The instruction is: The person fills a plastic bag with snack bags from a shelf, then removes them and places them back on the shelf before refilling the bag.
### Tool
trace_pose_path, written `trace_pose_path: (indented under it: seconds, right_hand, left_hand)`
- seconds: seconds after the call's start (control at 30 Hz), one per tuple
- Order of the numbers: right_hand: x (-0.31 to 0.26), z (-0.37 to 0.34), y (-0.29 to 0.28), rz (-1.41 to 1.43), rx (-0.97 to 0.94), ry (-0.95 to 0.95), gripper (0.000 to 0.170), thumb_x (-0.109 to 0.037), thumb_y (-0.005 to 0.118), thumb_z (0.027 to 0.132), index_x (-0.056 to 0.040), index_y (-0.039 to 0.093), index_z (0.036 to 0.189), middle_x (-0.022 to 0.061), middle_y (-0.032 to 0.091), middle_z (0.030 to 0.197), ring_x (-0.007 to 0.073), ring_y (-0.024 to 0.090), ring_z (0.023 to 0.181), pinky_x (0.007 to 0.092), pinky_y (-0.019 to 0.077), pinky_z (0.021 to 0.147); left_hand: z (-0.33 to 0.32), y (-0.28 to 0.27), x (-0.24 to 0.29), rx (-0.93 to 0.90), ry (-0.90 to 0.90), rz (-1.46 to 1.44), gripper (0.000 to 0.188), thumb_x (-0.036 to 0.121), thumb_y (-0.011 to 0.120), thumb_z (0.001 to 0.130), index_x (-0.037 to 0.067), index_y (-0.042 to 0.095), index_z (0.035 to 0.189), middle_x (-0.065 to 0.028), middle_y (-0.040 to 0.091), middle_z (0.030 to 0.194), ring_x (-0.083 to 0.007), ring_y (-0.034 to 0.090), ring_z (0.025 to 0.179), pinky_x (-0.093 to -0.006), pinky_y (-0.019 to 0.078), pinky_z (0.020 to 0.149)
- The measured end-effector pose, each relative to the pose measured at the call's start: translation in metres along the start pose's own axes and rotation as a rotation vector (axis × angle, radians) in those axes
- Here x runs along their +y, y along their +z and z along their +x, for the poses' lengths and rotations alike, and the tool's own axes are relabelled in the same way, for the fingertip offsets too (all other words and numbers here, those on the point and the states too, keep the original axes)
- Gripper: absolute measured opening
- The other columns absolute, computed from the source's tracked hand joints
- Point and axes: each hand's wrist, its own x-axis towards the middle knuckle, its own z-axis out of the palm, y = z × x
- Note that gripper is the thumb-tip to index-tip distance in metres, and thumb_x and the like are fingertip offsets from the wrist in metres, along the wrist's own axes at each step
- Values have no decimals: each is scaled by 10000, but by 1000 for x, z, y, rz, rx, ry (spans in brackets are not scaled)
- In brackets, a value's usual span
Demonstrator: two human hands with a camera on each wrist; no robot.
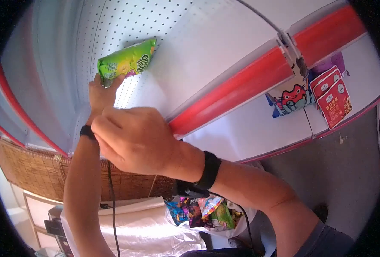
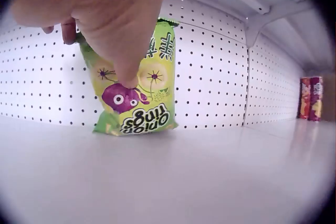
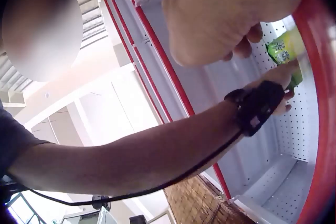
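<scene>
A green onion rings snack bag (image 1: 128, 62) stands on a white shelf against the perforated back panel. The left hand (image 1: 102, 94) pinches one end of it between thumb and fingers. In the left wrist view the left hand (image 2: 105, 19) comes from above onto the bag (image 2: 131, 87), whose printed lettering is upside down and whose lower edge meets the shelf. The right hand (image 1: 134, 139) is held in front of the shelf edge with its fingers curled and nothing visible in it; the right wrist view shows this hand (image 3: 226, 19) near the red edge strip.
A red shelf edge strip (image 1: 237, 94) crosses in front. On the lower shelf lie red packets (image 1: 334, 103) and a cat-printed bag (image 1: 293, 97). A plastic bag of colourful snacks (image 1: 222, 216) is below. Red and purple packages (image 2: 311, 98) stand farther along the shelf.
</scene>
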Motion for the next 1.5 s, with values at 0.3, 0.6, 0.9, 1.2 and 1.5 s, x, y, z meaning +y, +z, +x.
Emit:
trace_pose_path:
  seconds: [0.3, 0.6, 0.9, 1.2, 1.5]
  right_hand:
    - [5, 0, 18, -135, 116, -73, 219, -252, 755, 800, -54, 669, 830, 125, 675, 748, 308, 699, 640, 456, 564, 545]
    - [-31, -48, 10, 100, -510, 98, 172, -39, 625, 941, 103, 698, 875, 231, 682, 704, 224, 594, 477, 328, 493, 388]
    - [-25, -85, 43, -323, -1128, -37, 208, -56, 608, 859, 118, 700, 792, 267, 703, 753, 381, 719, 696, 470, 568, 610]
    - [63, -174, 16, -585, -1874, 167, 352, -323, 791, 886, -46, 650, 1052, 140, 696, 814, 289, 670, 610, 414, 519, 546]
    - [65, -205, -38, -505, -2286, 777, 541, -301, 883, 796, 19, 596, 1124, 159, 721, 832, 282, 727, 679, 424, 580, 579]
  left_hand:
    - [-170, -58, -19, 414, -246, -852, 489, 404, 590, 1094, 45, 567, 1426, -100, 662, 1353, -218, 636, 1230, -408, 497, 1082]
    - [-429, 5, 5, 345, -708, -1248, 552, 412, 566, 1104, 21, 515, 1491, -114, 622, 1439, -224, 610, 1306, -418, 487, 1118]
    - [-490, 38, -28, -39, -773, -676, 337, 289, 819, 971, -20, 707, 1046, -2, 703, 898, -50, 577, 799, -229, 479, 706]
    - [-502, 44, -56, -57, -797, -643, 356, 319, 813, 973, -16, 692, 990, 6, 672, 825, -40, 529, 731, -227, 440, 638]
    - [-499, 48, -56, -1, -784, -691, 392, 332, 829, 956, -26, 683, 1020, -25, 705, 860, -61, 583, 763, -244, 488, 679]
